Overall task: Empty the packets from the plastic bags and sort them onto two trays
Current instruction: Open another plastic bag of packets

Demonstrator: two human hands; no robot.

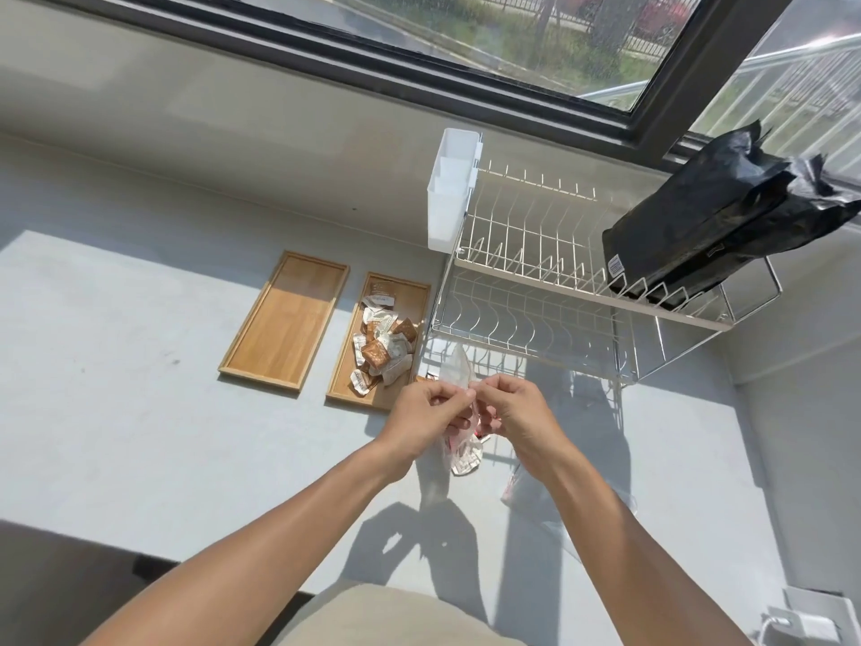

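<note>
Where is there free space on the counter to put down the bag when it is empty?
The left tray is bare inside, and the counter to its left is open. It is crowded on the right: the right tray holds a heap of packets, the dish rack stands beside it, and another clear bag lies under the right hand.

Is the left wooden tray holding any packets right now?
No, the left wooden tray is bare, while the brown and white packets all lie on the right wooden tray.
</note>
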